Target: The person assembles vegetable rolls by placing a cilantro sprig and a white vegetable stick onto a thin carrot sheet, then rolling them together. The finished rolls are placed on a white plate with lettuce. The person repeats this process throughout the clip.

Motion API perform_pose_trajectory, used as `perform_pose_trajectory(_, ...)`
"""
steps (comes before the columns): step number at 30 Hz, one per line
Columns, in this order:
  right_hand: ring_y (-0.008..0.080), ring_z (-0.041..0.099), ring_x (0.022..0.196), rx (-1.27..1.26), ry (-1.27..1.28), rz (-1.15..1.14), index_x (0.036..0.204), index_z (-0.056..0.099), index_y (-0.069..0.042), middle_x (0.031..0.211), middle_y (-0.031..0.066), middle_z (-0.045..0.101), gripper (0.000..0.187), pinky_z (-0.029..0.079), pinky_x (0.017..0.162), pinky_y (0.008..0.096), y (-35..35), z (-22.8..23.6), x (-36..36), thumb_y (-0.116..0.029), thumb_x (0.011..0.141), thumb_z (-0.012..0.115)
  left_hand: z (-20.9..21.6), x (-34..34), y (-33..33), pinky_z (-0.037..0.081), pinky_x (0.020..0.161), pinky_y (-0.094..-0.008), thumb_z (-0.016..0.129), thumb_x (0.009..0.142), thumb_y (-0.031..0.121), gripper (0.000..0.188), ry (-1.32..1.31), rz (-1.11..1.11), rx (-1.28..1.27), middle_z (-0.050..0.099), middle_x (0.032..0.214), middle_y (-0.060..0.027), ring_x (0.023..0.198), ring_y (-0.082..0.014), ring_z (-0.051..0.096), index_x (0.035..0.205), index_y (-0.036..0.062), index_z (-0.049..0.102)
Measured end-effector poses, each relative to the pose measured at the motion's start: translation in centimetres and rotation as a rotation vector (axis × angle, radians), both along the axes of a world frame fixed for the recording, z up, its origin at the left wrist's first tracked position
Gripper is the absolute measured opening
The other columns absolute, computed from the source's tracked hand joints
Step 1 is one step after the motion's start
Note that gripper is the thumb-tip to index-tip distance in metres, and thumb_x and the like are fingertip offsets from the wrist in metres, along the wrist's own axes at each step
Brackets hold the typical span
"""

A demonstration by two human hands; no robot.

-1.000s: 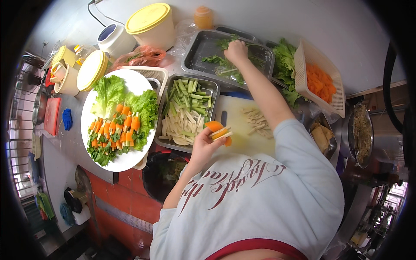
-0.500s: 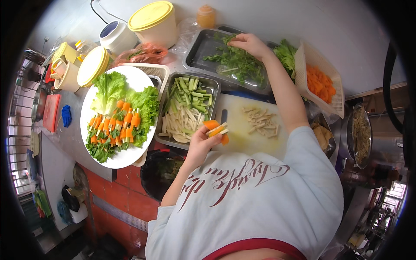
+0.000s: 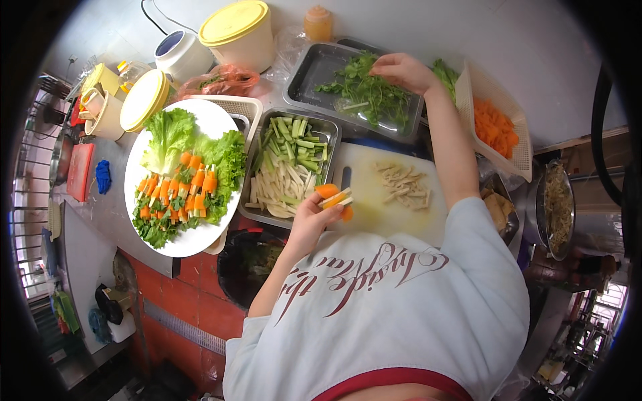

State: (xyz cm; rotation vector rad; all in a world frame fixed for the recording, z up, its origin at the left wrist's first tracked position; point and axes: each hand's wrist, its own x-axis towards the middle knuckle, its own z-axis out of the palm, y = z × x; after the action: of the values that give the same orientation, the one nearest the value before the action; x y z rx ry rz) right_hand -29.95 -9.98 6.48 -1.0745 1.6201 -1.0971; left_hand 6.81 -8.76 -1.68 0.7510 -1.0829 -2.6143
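My left hand pinches a carrot slice wrapped around a few pale vegetable sticks, just past the near-left edge of the white cutting board. Over a metal tray at the back, my right hand has its fingertips closed at the leafy green herbs. Pale strips lie piled on the board. To the left, a metal pan holds cut green stalks and whitish sticks. A white plate carries lettuce and several carrot-wrapped bundles.
A cream basket of orange carrot slices stands at the right, beside a pan of shredded food. Yellow-lidded tubs and a sauce bottle line the back. A black bin sits below the counter's front edge.
My right hand has shifted slightly to the right over the herbs, and its forearm has swung right too. The left hand keeps the carrot bundle in nearly the same place.
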Motion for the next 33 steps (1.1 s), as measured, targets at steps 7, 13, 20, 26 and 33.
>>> perform_pose_trajectory(7, 0.0039, 0.032, 0.048, 0.094, 0.254, -0.110, 0.081, 0.066, -0.004, 0.056, -0.0048, 0.046, 0.018, 0.023, 0.046, 0.0211, 0.6, 0.8, -0.7, -0.021, 0.079, 0.066, 0.4, -0.3, 0.1, 0.050, 0.083, -0.0286, 0.058, 0.081, -0.002, 0.035, -0.029, -0.009, 0.002, 0.056, 0.107, -0.0096, 0.096, -0.0172, 0.059, 0.115, -0.0012, 0.047)
perform_pose_trajectory(13, 0.0029, 0.034, 0.046, -0.015, -0.043, -0.022, 0.084, 0.062, -0.005, 0.057, -0.0056, 0.046, 0.014, 0.025, 0.042, 0.0186, 2.1, 1.4, -0.4, -0.020, 0.082, 0.064, 0.1, -0.4, 0.1, 0.050, 0.079, -0.0270, 0.058, 0.081, -0.001, 0.035, -0.032, -0.039, -0.005, 0.055, 0.110, -0.0097, 0.096, -0.0171, 0.059, 0.114, -0.0011, 0.047)
perform_pose_trajectory(20, 0.0106, 0.061, 0.070, -0.085, -0.205, -0.109, 0.097, 0.057, 0.002, 0.083, 0.0082, 0.062, 0.019, 0.051, 0.063, 0.0177, 3.4, 0.1, 1.3, -0.012, 0.085, 0.060, 0.7, -0.8, 0.0, 0.050, 0.079, -0.0263, 0.058, 0.082, -0.001, 0.035, -0.013, -0.047, -0.005, 0.055, 0.110, -0.0097, 0.097, -0.0167, 0.058, 0.115, -0.0014, 0.047)
perform_pose_trajectory(26, 0.0168, 0.065, 0.081, -0.157, -0.262, -0.025, 0.089, 0.053, -0.001, 0.090, 0.0164, 0.063, 0.012, 0.053, 0.074, 0.0231, 4.3, -0.7, 3.1, -0.006, 0.082, 0.061, 0.7, -1.0, -0.3, 0.049, 0.080, -0.0254, 0.059, 0.081, 0.000, 0.036, -0.021, -0.080, -0.028, 0.056, 0.109, -0.0095, 0.097, -0.0164, 0.059, 0.115, -0.0015, 0.047)
perform_pose_trajectory(33, 0.0123, 0.062, 0.076, -0.122, -0.149, 0.125, 0.095, 0.055, 0.001, 0.080, 0.0079, 0.063, 0.016, 0.051, 0.068, 0.0250, 5.8, 1.5, 9.7, 0.002, 0.079, 0.056, 1.4, -3.1, -2.0, 0.048, 0.075, -0.0240, 0.063, 0.079, 0.003, 0.039, 0.018, -0.022, -0.187, 0.060, 0.102, -0.0091, 0.087, -0.0137, 0.061, 0.115, -0.0014, 0.048)
